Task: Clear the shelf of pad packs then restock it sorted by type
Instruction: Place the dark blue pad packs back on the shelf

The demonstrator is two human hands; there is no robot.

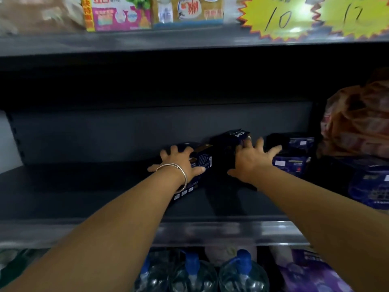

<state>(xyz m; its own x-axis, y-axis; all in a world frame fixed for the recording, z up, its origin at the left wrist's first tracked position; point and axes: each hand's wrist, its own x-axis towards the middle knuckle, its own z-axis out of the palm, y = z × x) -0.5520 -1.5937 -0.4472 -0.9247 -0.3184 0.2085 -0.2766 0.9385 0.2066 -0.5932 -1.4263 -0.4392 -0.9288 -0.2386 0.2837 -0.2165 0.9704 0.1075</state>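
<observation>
Both arms reach into the dark grey shelf. My left hand, with a silver bangle on the wrist, lies spread over a dark blue pad pack lying flat. My right hand rests with fingers splayed against a taller dark pad pack standing beside it. More dark blue pad packs are stacked to the right, touching my right fingertips. Whether either hand truly grips its pack cannot be told.
A bigger blue pack and an orange-brown plastic bag sit at the shelf's right end. Boxes and yellow price tags line the shelf above. Water bottles and a purple pack stand below.
</observation>
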